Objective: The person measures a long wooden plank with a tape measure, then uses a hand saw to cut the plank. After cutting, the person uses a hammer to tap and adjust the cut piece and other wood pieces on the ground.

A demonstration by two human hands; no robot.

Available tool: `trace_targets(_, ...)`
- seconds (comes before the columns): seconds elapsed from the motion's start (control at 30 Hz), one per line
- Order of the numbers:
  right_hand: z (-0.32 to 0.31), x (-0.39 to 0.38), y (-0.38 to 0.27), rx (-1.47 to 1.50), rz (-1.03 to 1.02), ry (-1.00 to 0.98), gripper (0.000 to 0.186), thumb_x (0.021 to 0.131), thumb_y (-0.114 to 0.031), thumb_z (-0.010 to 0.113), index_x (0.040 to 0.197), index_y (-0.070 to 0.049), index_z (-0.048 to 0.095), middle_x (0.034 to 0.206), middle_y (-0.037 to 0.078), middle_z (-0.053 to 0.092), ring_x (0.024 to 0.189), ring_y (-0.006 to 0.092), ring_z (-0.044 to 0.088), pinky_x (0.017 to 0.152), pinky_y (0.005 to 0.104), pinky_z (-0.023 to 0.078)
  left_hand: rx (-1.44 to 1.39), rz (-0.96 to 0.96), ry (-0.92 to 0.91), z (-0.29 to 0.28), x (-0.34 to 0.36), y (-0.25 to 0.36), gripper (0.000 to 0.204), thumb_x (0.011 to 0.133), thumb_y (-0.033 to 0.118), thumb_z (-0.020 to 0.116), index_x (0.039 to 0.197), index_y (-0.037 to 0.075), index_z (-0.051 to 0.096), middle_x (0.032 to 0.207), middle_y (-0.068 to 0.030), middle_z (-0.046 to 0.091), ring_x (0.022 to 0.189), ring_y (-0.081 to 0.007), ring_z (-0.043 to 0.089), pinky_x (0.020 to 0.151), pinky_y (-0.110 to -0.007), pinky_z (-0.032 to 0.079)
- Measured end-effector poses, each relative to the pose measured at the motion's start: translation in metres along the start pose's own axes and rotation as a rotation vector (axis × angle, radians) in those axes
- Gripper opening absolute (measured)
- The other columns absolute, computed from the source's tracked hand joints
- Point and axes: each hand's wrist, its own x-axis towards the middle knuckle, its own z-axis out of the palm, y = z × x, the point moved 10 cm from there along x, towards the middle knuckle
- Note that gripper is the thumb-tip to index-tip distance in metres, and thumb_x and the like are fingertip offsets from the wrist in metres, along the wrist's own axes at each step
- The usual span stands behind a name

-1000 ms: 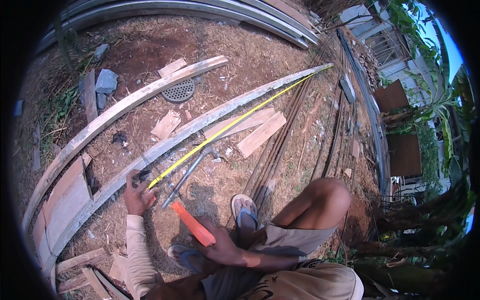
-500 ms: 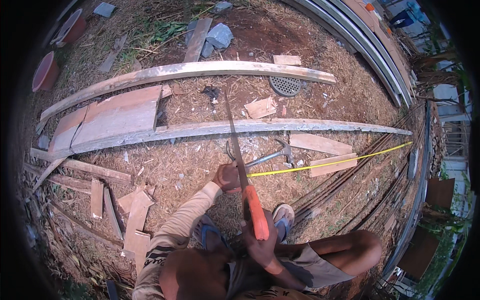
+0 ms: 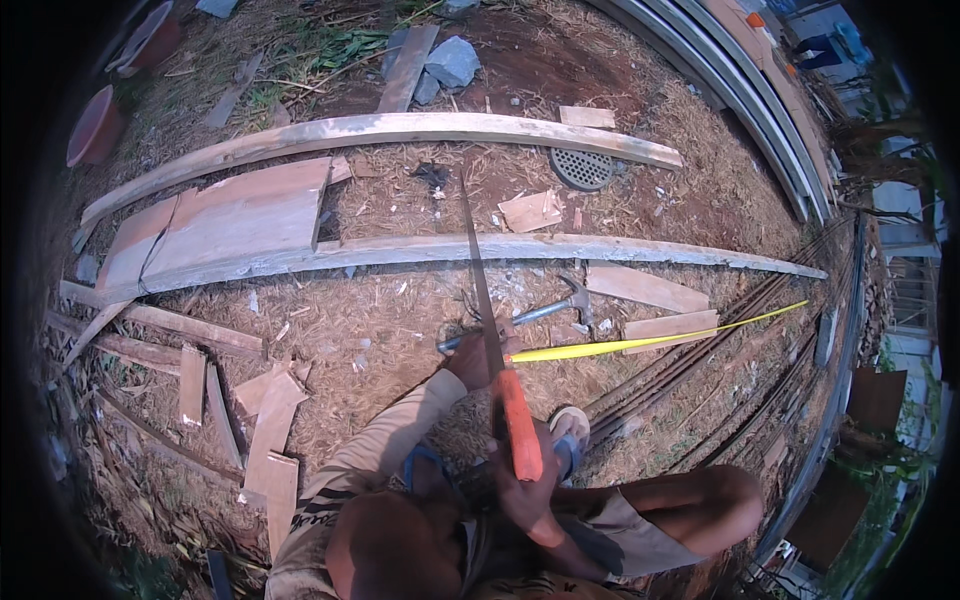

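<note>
Low in the centre of the frame, my right hand (image 3: pixel 525 490) is wrapped tight round the orange handle of a handsaw (image 3: pixel 490 330), whose thin dark blade runs up the picture to the long pale plank (image 3: pixel 500 247) lying across the middle. My left hand (image 3: pixel 470 362), forearm angled up from the lower left in a patterned sleeve, is closed at the near end of a yellow tape measure (image 3: pixel 650 340); I cannot tell exactly how its fingers grip. The tape stretches away to the right edge. A claw hammer (image 3: pixel 545 310) lies just beyond the left hand on the wood shavings. A round grey grille (image 3: pixel 583 168) sits in the upper centre, and a reddish basin (image 3: pixel 92 125) in the upper left is cut off by the dark rim. My own head and knee hide the ground at the bottom.
</note>
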Motion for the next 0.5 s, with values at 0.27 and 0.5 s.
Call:
trace_targets(0.27, 0.002, -0.003, 0.011, -0.025, 0.111, -0.037, 0.043, 0.091, -0.013, 0.081, 0.127, 0.0, 0.062, 0.098, 0.015, 0.069, 0.084, 0.022, 0.071, 0.076, 0.0355, 0.056, -0.103, -0.096, -0.045, 0.013, -0.002, 0.003, 0.098, 0.067, 0.053, 0.094, 0.149, 0.016, 0.053, 0.135, -0.0154, 0.048, 0.123, -0.0374, 0.06, 0.098, -0.05, 0.054)
trace_targets(0.5, 0.001, -0.001, 0.009, 0.028, 0.096, -0.029, 0.042, 0.092, -0.013, 0.081, 0.126, 0.0, 0.062, 0.099, 0.016, 0.07, 0.085, 0.0217, 0.072, 0.077, 0.0347, 0.056, -0.206, -0.079, -0.022, 0.012, -0.006, 0.007, 0.114, 0.062, 0.056, 0.096, 0.156, 0.018, 0.045, 0.137, -0.0162, 0.044, 0.125, -0.0407, 0.057, 0.099, -0.053, 0.052)
